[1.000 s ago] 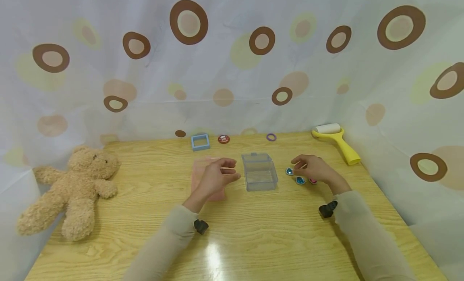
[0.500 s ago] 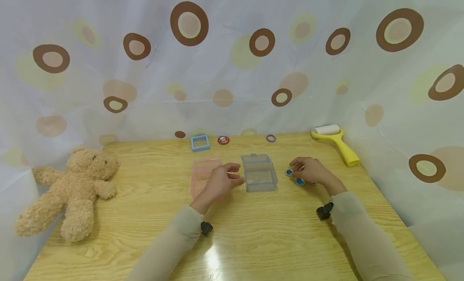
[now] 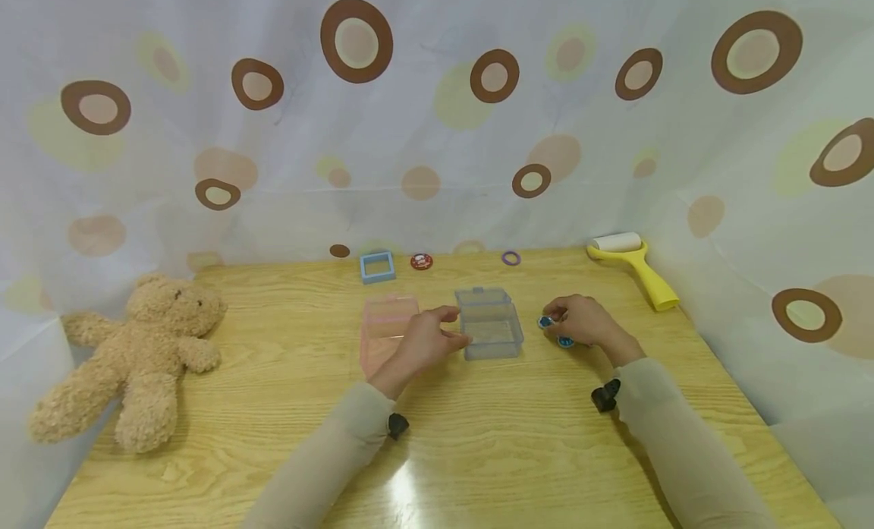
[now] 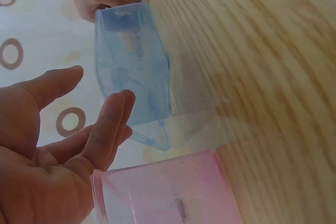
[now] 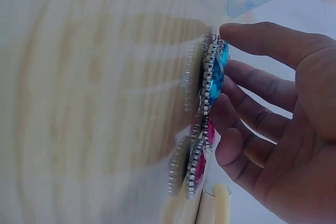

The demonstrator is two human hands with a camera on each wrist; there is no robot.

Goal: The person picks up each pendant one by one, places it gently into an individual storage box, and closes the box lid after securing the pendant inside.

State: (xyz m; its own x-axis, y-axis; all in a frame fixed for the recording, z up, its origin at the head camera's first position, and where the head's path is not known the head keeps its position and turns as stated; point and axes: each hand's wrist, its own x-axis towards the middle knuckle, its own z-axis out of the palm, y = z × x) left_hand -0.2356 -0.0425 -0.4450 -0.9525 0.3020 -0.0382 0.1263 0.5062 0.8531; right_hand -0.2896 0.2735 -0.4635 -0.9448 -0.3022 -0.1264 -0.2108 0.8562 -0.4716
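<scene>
My left hand [image 3: 425, 339] reaches over the pink clear box [image 3: 369, 354], its thumb and fingers apart at the near left side of the bluish clear box [image 3: 492, 352]. Both boxes stand with their lids up. In the right wrist view, my right hand [image 5: 283, 98] has its thumb and forefinger on either side of the farthest blue rhinestone [image 5: 226, 51], pinching it low at the table. A second blue rhinestone [image 5: 217, 81], rimmed in silver beads, lies closer, with pink rhinestones [image 5: 198, 169] beyond it. In the head view my right hand hides the pink ones.
A teddy bear [image 3: 143, 354] lies at the left. Along the back are a light blue square frame [image 3: 378, 277], a red round badge [image 3: 421, 262] and a purple ring [image 3: 510, 258]. A yellow-handled lint roller [image 3: 645, 275] lies at the back right.
My left hand has moved right, from over the pink box to the bluish box's side. The right hand has shifted slightly left and its fingers have closed around the far blue rhinestone.
</scene>
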